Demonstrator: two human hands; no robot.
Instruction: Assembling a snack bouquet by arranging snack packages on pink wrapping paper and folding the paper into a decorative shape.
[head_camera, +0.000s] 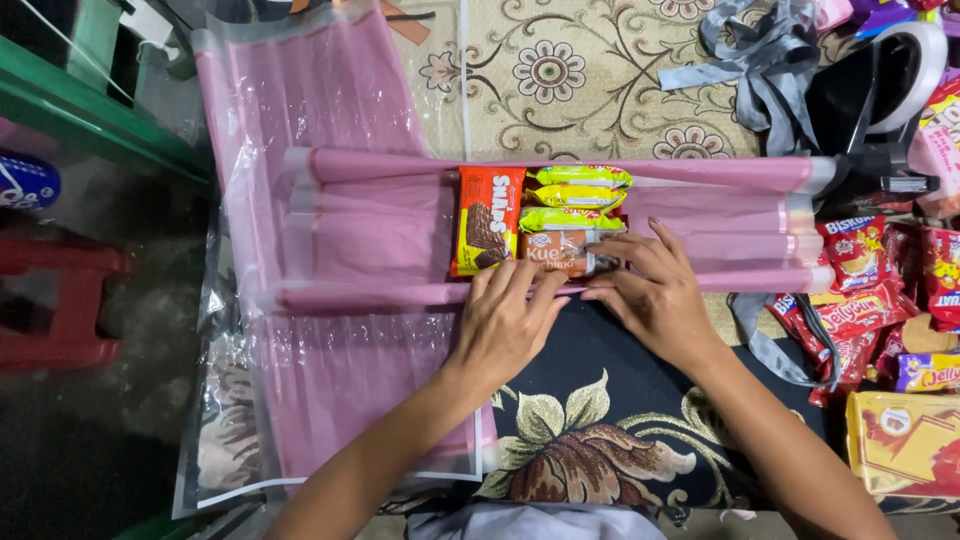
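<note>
Floor mats lie under pink cellophane (380, 235) — thin, slippery, crackly, best pinched at its folded edge. Left hand (508, 325) and right hand (655, 290) press flat, fingers spread, around light snack packets (540, 220).

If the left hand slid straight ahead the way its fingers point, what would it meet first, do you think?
Probably the brown snack packet: the left hand points up the picture across the pink wrap's folded edge, and its fingers nearly touch that packet.

A patterned floor mat (560, 80) carries a pink cellophane sheet (330, 200) at centre, red snack packets (860, 290) at three o'clock, grey ribbon (760, 60) at one o'clock (possibly fabric straps), a yellow box (900, 445) at four.
</note>
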